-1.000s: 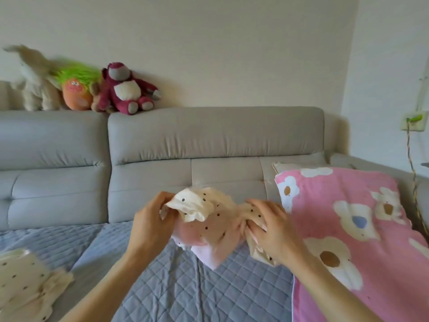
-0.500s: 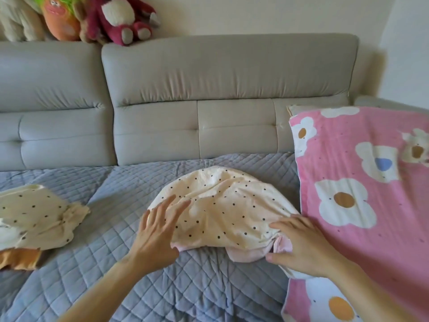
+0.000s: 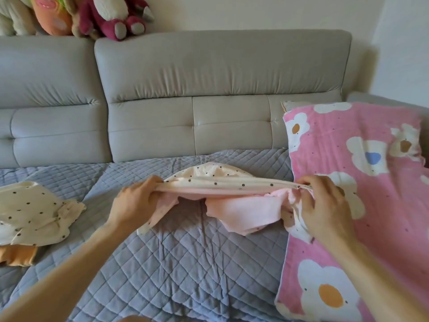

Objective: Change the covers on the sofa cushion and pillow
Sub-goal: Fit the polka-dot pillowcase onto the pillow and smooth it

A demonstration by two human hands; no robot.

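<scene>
Cream dotted cover (image 3: 222, 182) stretches between left hand (image 3: 134, 203) and right hand (image 3: 325, 205), each gripping one end. Pink floral pillow (image 3: 390, 205) lies just right; spotted cloth (image 3: 34, 212) lies well left.

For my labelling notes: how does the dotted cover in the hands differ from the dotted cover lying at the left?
The held cover is pulled taut between the left hand and right hand; the left cover lies crumpled, untouched. The held cover shows a pink inside; the left cover lies over orange cloth. Both are cream with dark dots.
</scene>
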